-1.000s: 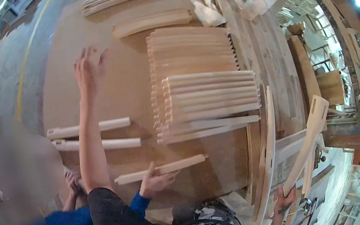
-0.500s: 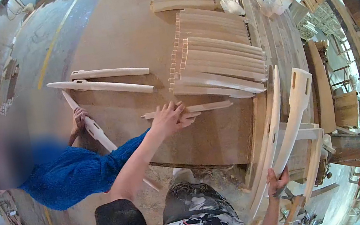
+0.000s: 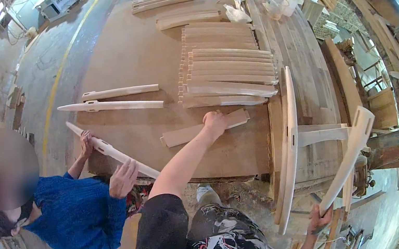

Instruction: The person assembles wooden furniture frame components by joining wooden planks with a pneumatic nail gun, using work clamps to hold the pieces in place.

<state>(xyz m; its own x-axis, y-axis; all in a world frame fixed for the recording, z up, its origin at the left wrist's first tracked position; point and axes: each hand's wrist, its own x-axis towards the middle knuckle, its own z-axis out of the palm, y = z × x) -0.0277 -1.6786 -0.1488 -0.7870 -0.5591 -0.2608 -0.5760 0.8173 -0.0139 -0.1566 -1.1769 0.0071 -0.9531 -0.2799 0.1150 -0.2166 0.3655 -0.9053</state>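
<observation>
My left hand (image 3: pixel 216 123) is closed on a flat wooden slat (image 3: pixel 183 136) that lies across the near part of the table; its fingertips are hidden behind the slat's far edge. Low at the right, my right hand (image 3: pixel 321 221) grips the lower end of a pale wooden leg (image 3: pixel 348 160), which tilts up to the right and has a slot near its top. Just left of this leg stands another slotted leg (image 3: pixel 290 122), joined to a crosspiece (image 3: pixel 321 134).
Rows of slats (image 3: pixel 228 75) lie stacked on the brown tabletop (image 3: pixel 128 46). Two shaped legs (image 3: pixel 125 104) rest further left. A co-worker in a blue sweater (image 3: pixel 74 214) holds another slotted leg (image 3: pixel 112 152) at the table's edge. Red-lidded jars (image 3: pixel 291 2) stand at the back right.
My left hand has moved right along the slat, which now shows its broad face. My right hand has swung its leg rightward, away from the standing leg. The co-worker's second hand has come into view.
</observation>
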